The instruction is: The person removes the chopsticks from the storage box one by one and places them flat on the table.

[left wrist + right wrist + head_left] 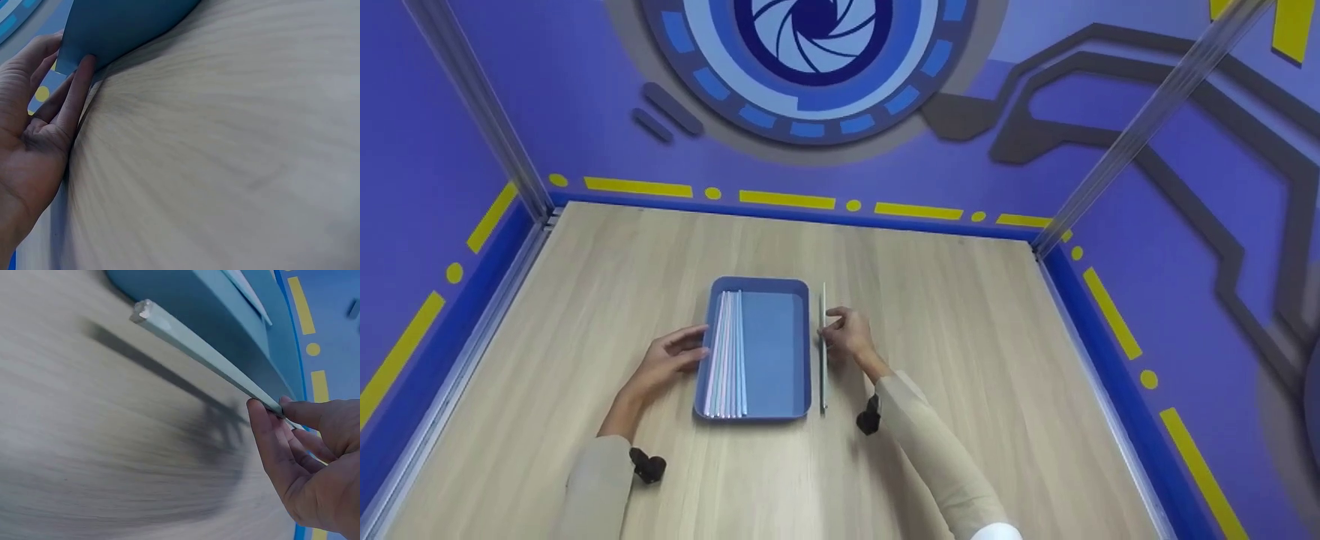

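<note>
The right grip (pixel 849 334) pinches a pale green stick (pixel 208 360) above the surface (pixel 960 337). Just left of that grip sits the tray (pixel 772 352), other sticks (pixel 724 360) along its farther side, where the left grip (pixel 664 358) touches it with extended fingers. So small a pinch could let the stick pivot and strike the tray.

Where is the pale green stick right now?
In the head view, the pale green stick is just right of the blue tray, pinched in the right hand.

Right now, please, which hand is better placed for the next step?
Right hand, probably: it pinches the thin pale-green stick beside the blue rectangular tray, whose left side the left hand touches.
</note>
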Motion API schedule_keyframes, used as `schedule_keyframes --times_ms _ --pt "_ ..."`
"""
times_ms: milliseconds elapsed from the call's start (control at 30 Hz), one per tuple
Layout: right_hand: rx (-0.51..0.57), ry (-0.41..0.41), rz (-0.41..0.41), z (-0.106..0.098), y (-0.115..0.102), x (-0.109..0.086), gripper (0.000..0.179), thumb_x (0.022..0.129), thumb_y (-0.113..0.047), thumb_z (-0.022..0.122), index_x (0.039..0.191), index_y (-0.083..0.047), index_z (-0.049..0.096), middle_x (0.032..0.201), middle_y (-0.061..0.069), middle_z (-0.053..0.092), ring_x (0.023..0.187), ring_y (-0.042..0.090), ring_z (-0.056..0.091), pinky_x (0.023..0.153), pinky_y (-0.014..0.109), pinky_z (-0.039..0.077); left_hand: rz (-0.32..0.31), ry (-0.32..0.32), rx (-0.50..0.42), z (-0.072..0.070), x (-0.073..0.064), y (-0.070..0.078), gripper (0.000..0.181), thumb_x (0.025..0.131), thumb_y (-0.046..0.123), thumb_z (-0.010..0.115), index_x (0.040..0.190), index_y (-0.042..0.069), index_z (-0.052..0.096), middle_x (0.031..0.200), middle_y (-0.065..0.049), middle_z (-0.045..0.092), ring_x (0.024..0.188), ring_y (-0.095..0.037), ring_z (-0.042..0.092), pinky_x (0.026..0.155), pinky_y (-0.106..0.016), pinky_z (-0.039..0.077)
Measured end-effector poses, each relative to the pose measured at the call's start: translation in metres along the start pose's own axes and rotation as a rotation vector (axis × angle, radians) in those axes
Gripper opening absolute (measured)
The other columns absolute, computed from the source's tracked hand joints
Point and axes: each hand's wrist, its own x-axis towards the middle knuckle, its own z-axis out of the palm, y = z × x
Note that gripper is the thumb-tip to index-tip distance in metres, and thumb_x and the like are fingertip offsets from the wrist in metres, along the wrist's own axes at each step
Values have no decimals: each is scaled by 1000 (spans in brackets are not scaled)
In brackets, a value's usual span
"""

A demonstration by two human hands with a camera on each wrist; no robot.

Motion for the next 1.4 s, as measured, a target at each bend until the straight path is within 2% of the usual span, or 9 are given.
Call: schedule_keyframes --times_ms 100,267,367,600,967,1133,1400 --pt "-12 -4 39 4 8 0 39 89 1 74 126 9 64 89 20 76 69 17 71 56 24 60 7 -5 11 -1 1 0 61 96 12 71 150 -2 46 147 -32 50 110 -5 66 92 -25 60" --pt "23 -25 91 10 16 -2 42 89 1 75 128 9 63 86 16 75 67 19 70 51 26 60 4 9 20 -2 1 -1 61 96 13 72 150 0 48 146 -30 53 109 -5 66 91 -25 61" --pt "-4 -17 88 11 17 -3 40 88 1 76 126 8 65 84 14 75 66 16 68 51 22 58 10 4 28 -2 0 -1 61 96 14 72 150 -1 47 146 -30 52 109 -4 66 90 -24 61" --pt "-125 17 9 15 13 -4 37 86 1 78 120 10 68 83 17 76 64 15 68 52 17 50 30 -26 -55 -3 -1 -2 59 97 5 68 150 -5 44 145 -35 49 108 -7 67 89 -26 61" --pt "-88 0 43 17 17 -3 37 87 0 77 121 10 67 85 16 75 63 11 62 50 15 46 15 -6 -62 -1 0 -2 60 96 6 71 149 -5 46 144 -34 50 106 -8 67 90 -27 62" --pt "-81 -15 39 15 19 -3 36 88 -2 76 120 11 66 87 19 75 64 10 62 53 16 49 11 -4 -70 1 -1 -2 60 95 5 70 149 -5 46 145 -34 50 106 -8 67 91 -28 62" --pt "-47 -11 36 6 19 -5 32 88 -2 75 116 11 68 87 21 75 64 17 67 52 17 50 6 -8 -51 -2 2 -2 60 96 8 71 150 -3 46 143 -34 52 105 -7 68 89 -27 62"
